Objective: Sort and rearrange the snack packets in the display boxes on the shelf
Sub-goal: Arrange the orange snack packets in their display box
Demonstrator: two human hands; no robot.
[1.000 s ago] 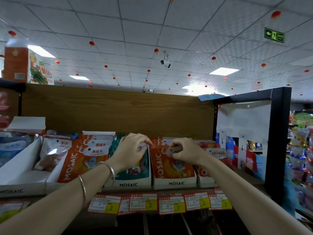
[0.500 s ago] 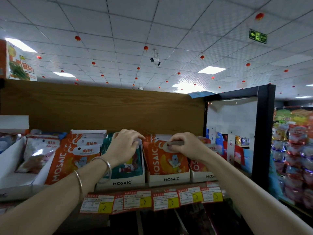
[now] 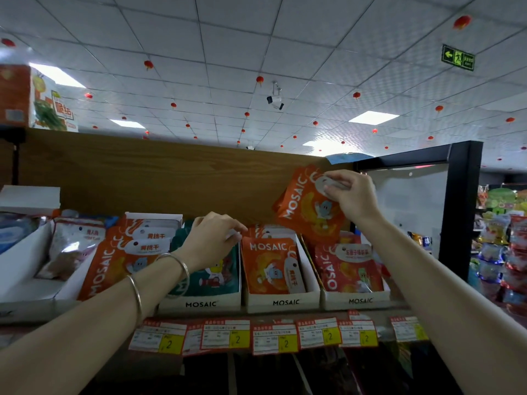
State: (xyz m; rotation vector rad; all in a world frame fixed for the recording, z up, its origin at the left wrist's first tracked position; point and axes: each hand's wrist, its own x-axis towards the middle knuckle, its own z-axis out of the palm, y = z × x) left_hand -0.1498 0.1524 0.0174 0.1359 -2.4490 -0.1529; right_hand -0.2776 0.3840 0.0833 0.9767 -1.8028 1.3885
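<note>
Above the shelf (image 3: 285, 315), the right hand (image 3: 353, 195) pinches one orange packet (image 3: 310, 206) by its top, lifted clear of the boxes and tilted before the wooden back panel (image 3: 159, 178). Left hand (image 3: 212, 238), fingers curled, grips the top of the teal packets (image 3: 222, 272) in their box (image 3: 199, 302). Three white MOSAIC boxes stand side by side — teal, orange box (image 3: 285, 300), red box (image 3: 359, 299) — touching. Six price tags (image 3: 222, 334) hang below. At right, a black frame (image 3: 459, 212) bounds the shelf.
</note>
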